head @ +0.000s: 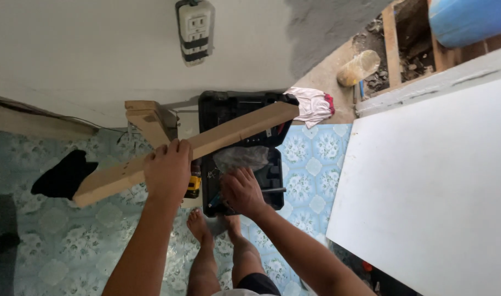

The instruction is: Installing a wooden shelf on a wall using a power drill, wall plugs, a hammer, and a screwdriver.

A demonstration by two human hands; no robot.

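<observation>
So the floor [316, 186] is wearing that blue-green floral vinyl sheet. An open black tool case [236, 109] is sitting on it near the middle, up against the wall. A black cloth [64, 175] is lying off at 9 o'clock, and a big white panel [431, 186] is resting at 3 o'clock. A pinkish-white rag [313, 107] is lying just at the case's 2 o'clock corner.

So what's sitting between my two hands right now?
In the head view, a yellow drill lies between left hand, gripping the wooden plank, and right hand.
</observation>
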